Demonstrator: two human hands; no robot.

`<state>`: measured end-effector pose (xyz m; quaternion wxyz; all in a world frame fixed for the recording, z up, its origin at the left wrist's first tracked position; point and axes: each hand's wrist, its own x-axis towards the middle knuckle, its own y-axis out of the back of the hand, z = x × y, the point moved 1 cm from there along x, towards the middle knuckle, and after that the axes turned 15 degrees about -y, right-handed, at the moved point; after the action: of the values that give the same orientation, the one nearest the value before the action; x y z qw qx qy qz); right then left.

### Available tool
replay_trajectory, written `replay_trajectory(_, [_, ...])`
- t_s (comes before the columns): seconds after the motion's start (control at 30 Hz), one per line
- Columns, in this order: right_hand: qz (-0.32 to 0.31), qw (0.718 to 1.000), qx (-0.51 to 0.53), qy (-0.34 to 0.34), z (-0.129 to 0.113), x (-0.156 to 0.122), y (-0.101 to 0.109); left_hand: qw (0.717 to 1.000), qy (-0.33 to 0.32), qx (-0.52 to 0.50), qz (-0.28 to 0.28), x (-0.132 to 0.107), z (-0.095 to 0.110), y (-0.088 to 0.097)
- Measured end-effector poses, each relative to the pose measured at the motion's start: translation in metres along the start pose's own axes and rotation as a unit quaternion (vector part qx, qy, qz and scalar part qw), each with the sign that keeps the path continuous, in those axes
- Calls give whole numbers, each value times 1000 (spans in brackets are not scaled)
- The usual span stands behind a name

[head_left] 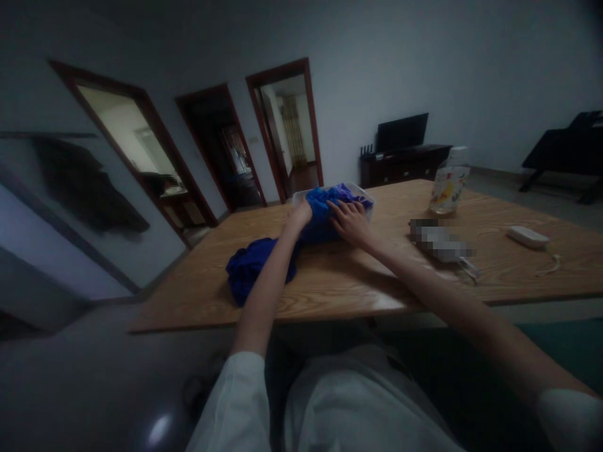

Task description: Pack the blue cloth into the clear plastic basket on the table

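A blue cloth (254,263) lies bunched on the wooden table (330,282), and its far end runs up into a clear plastic tub (365,196). My left hand (300,213) reaches to the tub's near left side; its fingers are sunk in the blue cloth and hidden. My right hand (349,221) rests on the cloth at the tub's front, fingers spread and pressing down on the fabric.
A clear bottle (449,182) with a printed label stands at the far right of the table. A white box with a cord (527,236) and a blurred object (440,242) lie near it. Doorways, a TV stand and a dark bench line the room.
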<state>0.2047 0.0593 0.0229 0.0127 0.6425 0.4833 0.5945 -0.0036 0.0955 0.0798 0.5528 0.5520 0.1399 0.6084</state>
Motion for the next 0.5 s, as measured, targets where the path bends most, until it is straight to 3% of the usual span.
replay_trajectory(0.07, [1, 1000, -1, -5, 2, 1, 0, 998, -18, 35, 41, -17, -1, -2])
replay_trajectory(0.17, [15, 1000, -17, -4, 3, 4, 0, 975, -119, 78, 171, -50, 5, -8])
replay_trajectory(0.2, [18, 1000, -25, -5, 3, 4, -1, 965, -153, 93, 190, -61, 7, -11])
replay_trajectory(0.33, [17, 999, -39, -21, 7, 5, -5, 948, -251, 141, 134, -87, 16, -22])
replay_trajectory(0.5, [20, 1000, -10, 4, 6, -1, -8, 963, -183, 147, 131, -76, 11, -22])
